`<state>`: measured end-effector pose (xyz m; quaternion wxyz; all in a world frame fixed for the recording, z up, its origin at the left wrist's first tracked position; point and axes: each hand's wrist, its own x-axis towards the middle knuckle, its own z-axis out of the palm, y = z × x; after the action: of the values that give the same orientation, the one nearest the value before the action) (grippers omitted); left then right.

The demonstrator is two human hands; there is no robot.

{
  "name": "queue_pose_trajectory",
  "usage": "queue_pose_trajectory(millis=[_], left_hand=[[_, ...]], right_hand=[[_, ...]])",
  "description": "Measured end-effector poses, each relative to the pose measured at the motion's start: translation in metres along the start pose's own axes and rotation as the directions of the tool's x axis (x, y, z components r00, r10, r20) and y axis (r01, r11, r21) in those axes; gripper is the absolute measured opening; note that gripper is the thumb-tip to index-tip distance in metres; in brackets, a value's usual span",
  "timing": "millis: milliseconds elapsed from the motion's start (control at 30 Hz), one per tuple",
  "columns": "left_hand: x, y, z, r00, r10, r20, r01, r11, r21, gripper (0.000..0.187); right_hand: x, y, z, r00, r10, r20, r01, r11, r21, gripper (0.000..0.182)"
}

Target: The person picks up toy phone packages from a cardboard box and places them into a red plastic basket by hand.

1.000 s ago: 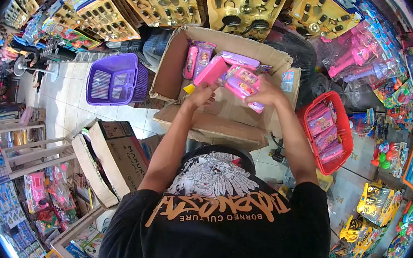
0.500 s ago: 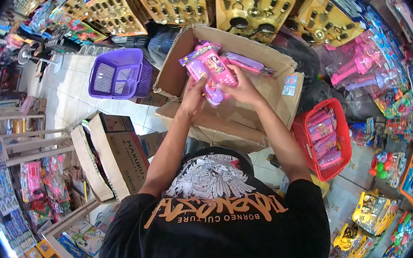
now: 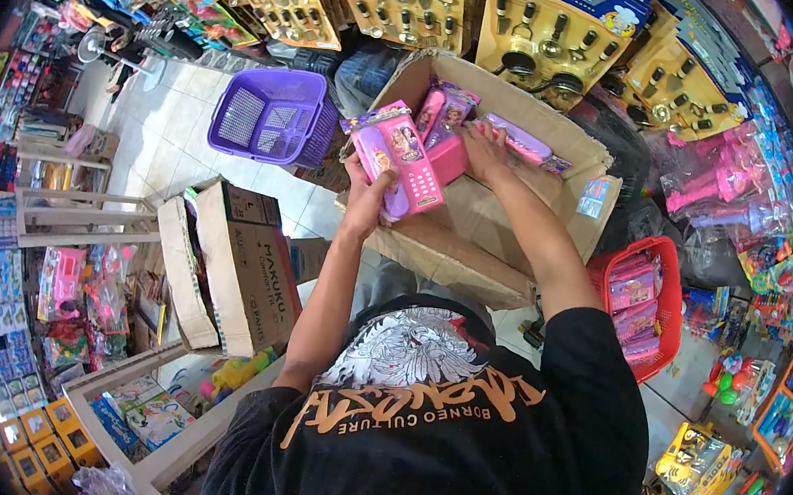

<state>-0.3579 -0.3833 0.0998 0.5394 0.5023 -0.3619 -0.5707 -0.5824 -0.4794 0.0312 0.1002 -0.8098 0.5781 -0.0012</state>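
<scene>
My left hand [image 3: 370,191] is closed on a packaged pink toy telephone [image 3: 407,158] with a purple handset, held above the near left side of an open cardboard box [image 3: 475,222]. My right hand [image 3: 485,153] reaches inside the box, its fingers curled at the edge of a second pink toy telephone pack [image 3: 445,157]. The first pack partly covers that second one. A purple toy handset pack [image 3: 521,142] lies along the far inside wall, to the right of my right hand.
A purple basket [image 3: 268,147] stands left of the box. The red basket [image 3: 672,312] at right holds several pink packs. A second carton [image 3: 252,262] sits at the lower left. Hanging toy kitchen sets [image 3: 555,38] line the back, and shelves with toys surround the floor.
My hands have moved apart: the left keeps one toy telephone near the box's left side, while the right has gone deeper into the box at another pack. The camera view has shifted left.
</scene>
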Motion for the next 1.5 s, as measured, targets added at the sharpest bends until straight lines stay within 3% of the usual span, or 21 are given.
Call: queue_pose_trajectory(millis=[233,300,333,367,400,467,500,567,600,633,700,733,767,867,1067,1200,1267,1300,1367,1433,1500], left_hand=[[0.002,0.003,0.002,0.999,-0.024,-0.038,0.022,0.999,-0.04,0.059],[0.004,-0.001,0.003,0.999,-0.014,-0.042,0.013,0.999,-0.038,0.058],[0.007,-0.001,0.004,0.997,0.029,-0.073,-0.03,1.0,-0.005,0.059],[0.008,-0.002,0.005,0.992,0.072,-0.103,-0.07,0.997,0.029,0.059],[0.006,0.003,0.01,0.991,0.08,-0.11,-0.078,0.997,0.022,0.06],[0.006,0.007,0.017,0.99,0.081,-0.114,-0.077,0.996,0.038,0.061],[0.007,0.006,0.019,0.989,0.08,-0.127,-0.073,0.996,0.055,0.061],[0.013,-0.003,0.021,0.993,0.077,-0.093,-0.072,0.996,0.058,0.061],[0.015,-0.008,0.023,0.995,0.075,-0.07,-0.07,0.995,0.065,0.062],[0.014,-0.006,0.029,0.996,0.072,-0.056,-0.068,0.996,0.061,0.062],[0.012,-0.004,0.042,0.999,0.053,-0.012,-0.051,0.991,0.12,0.06],[0.011,-0.006,0.048,0.999,0.049,0.002,-0.049,0.992,0.119,0.06],[0.009,-0.009,0.054,0.997,0.077,0.03,-0.08,0.99,0.114,0.06],[0.008,-0.01,0.062,0.988,0.126,0.084,-0.135,0.985,0.108,0.06],[0.005,-0.008,0.053,0.968,0.159,0.192,-0.174,0.983,0.061,0.056],[-0.004,0.002,0.051,0.958,0.092,0.271,-0.092,0.996,-0.011,0.052],[-0.007,0.008,0.052,0.947,0.102,0.305,-0.092,0.995,-0.046,0.052],[-0.008,0.012,0.052,0.941,0.107,0.322,-0.087,0.993,-0.076,0.051],[-0.012,0.019,0.052,0.922,0.14,0.361,-0.111,0.989,-0.102,0.048],[-0.018,0.027,0.053,0.924,0.097,0.371,-0.032,0.984,-0.178,0.047],[-0.024,0.034,0.048,0.915,0.117,0.386,-0.048,0.982,-0.183,0.049]], right_hand=[[-0.009,0.0,-0.023,0.999,-0.005,0.051,0.009,0.998,-0.064,0.056],[-0.011,0.002,-0.025,1.0,0.008,-0.001,-0.008,1.0,0.0,0.061],[-0.009,0.004,-0.034,0.988,0.047,0.149,-0.059,0.995,0.077,0.073],[-0.011,0.007,-0.035,0.987,0.056,0.148,-0.068,0.995,0.076,0.073],[-0.014,0.011,-0.035,0.979,0.105,0.175,-0.146,0.96,0.24,0.074],[-0.021,0.019,-0.034,0.957,0.196,0.214,-0.279,0.823,0.495,0.08],[-0.025,0.021,-0.029,0.956,0.206,0.211,-0.286,0.822,0.493,0.08],[-0.035,0.026,-0.017,0.921,0.383,0.077,-0.339,0.685,0.645,0.082],[-0.045,0.025,-0.029,0.908,0.359,0.214,-0.383,0.508,0.772,0.079],[-0.055,0.02,-0.037,0.903,0.373,0.212,-0.389,0.506,0.77,0.079],[-0.07,0.012,-0.047,0.934,0.306,0.186,-0.281,0.304,0.91,0.089],[-0.069,0.012,-0.034,0.941,0.299,0.158,-0.235,0.241,0.942,0.078],[-0.073,0.014,-0.03,0.937,0.312,0.156,-0.236,0.238,0.942,0.078],[-0.093,-0.005,-0.056,0.94,0.303,0.156,-0.167,0.012,0.986,0.07],[-0.114,-0.007,-0.032,0.96,0.271,0.073,-0.059,-0.06,0.996,0.093],[-0.136,-0.024,-0.056,0.966,0.257,0.009,0.017,-0.099,0.995,0.092],[-0.146,-0.032,-0.058,0.972,0.21,-0.109,0.165,-0.268,0.949,0.074],[-0.15,-0.037,-0.065,0.966,0.224,-0.131,0.188,-0.255,0.949,0.074],[-0.162,-0.047,-0.078,0.979,0.199,-0.042,0.139,-0.503,0.853,0.06],[-0.163,-0.064,-0.081,0.956,0.265,-0.123,0.223,-0.39,0.893,0.057],[-0.166,-0.078,-0.094,0.878,0.382,-0.288,0.305,0.018,0.952,0.056]])
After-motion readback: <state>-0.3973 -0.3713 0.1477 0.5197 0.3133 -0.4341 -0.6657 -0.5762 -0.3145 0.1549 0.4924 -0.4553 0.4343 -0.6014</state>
